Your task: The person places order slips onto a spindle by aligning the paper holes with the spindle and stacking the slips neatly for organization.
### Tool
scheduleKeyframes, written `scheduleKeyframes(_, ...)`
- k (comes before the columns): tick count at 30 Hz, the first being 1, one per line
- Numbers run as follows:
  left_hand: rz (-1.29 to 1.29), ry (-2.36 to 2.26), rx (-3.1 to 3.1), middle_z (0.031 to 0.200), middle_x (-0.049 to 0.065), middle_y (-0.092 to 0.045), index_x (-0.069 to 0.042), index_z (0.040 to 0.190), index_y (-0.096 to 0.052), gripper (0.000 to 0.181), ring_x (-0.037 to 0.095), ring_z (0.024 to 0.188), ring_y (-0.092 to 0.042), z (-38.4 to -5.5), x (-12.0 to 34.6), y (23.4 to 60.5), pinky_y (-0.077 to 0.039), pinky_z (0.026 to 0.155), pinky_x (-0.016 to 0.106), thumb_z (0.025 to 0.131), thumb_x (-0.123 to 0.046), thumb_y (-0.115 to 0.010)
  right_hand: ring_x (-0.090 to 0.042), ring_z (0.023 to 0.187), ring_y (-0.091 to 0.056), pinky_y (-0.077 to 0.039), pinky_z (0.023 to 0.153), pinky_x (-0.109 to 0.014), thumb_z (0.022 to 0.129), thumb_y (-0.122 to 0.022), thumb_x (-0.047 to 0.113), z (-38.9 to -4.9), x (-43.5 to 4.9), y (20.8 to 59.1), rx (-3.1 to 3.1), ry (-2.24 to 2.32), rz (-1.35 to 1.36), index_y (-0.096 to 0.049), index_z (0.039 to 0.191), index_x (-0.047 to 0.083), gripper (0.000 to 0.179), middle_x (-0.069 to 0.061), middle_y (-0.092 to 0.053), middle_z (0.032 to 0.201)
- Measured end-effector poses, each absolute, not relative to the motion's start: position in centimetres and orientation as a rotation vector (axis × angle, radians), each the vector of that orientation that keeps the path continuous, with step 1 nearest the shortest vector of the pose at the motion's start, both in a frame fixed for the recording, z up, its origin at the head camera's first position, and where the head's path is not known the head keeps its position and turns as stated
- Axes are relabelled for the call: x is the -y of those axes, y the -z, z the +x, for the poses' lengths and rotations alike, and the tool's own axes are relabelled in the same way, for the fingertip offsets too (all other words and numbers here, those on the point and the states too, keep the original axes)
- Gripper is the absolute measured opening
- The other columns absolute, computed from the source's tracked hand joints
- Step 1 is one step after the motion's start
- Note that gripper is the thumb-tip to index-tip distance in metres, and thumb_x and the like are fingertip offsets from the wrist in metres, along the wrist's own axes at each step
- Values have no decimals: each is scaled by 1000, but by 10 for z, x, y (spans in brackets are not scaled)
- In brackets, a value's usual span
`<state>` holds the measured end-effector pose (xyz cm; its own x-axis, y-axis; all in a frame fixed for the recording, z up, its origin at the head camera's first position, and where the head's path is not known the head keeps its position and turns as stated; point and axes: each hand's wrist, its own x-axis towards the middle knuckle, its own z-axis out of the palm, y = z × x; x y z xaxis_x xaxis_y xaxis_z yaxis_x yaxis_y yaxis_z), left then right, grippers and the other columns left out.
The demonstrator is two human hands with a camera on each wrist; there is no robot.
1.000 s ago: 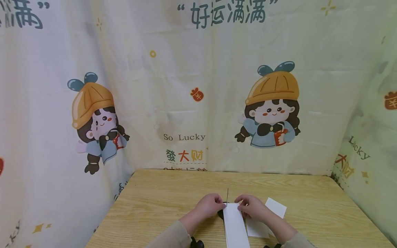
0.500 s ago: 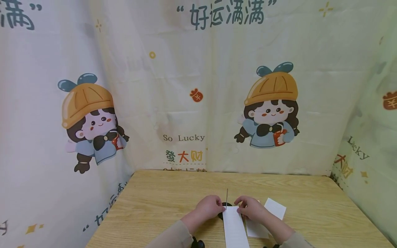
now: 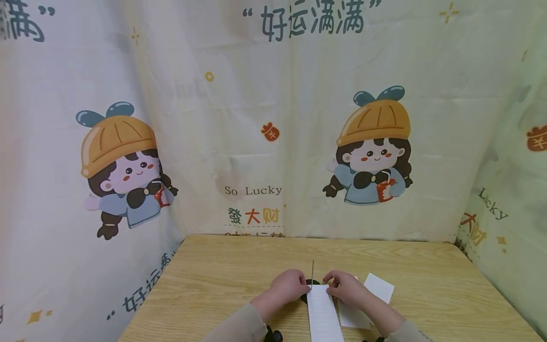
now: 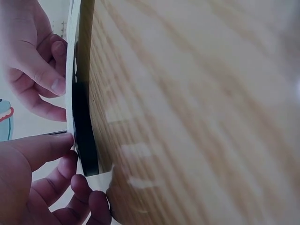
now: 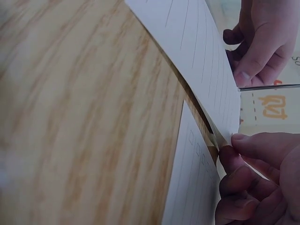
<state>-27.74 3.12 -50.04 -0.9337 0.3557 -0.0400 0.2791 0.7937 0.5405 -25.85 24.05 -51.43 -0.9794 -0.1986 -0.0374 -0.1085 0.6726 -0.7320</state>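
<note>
A long white lined paper sheet [image 3: 323, 313] stretches from the table's near side to both hands. My left hand [image 3: 289, 285] pinches its far left corner, the thumb [image 4: 51, 147] on top. At the far right corner my right hand [image 3: 347, 287] pinches the sheet between thumb and curled index finger [image 5: 229, 158]. A thin metal spike [image 3: 313, 273] stands upright between the hands, its lower end overlapping the paper's far edge. Its round black base [image 4: 85, 140] lies under the paper, mostly hidden from above.
More white sheets [image 3: 379, 288] lie on the wooden table [image 3: 239, 256] under and beyond the right forearm. One lined sheet [image 5: 190, 173] has small printed boxes. A printed curtain [image 3: 248, 118] hangs along the table's back and sides.
The far edge of the paper has shifted slightly toward the person, showing more of the black base. Both hands keep their pinch and have dropped slightly.
</note>
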Motion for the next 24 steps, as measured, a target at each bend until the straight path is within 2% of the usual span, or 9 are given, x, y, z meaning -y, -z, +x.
scheduleKeyframes(9, 478, -805, -2843, 65, -5, -52, -17, 74, -56, 29, 14, 58, -48, -280, -29, 504, -37, 56, 31, 89, -34, -74, -17, 67, -54, -45, 59, -31, 88, -72, 8, -258, -243, 515, -2771, 1217, -263, -66, 107, 8, 20, -2, -58, 78)
scheduleKeyframes(15, 483, -825, -2833, 77, -5, -55, -15, 88, -58, 27, 14, 68, -49, -284, -25, 509, -41, 64, 33, 86, -34, -77, -17, 65, -53, -44, 57, -31, 89, -73, 15, -256, -249, 516, -2764, 1236, -233, -65, 110, 9, 23, -2, -57, 80)
scheduleKeyframes(24, 592, -827, -2790, 70, -6, -53, -12, 112, -67, 38, 13, 65, -48, -285, -17, 508, -40, 67, 32, 83, -32, -80, -17, 58, -53, -43, 52, -29, 90, -72, 14, -247, -268, 508, -2777, 1264, -310, -64, 112, 7, 25, -2, -57, 79)
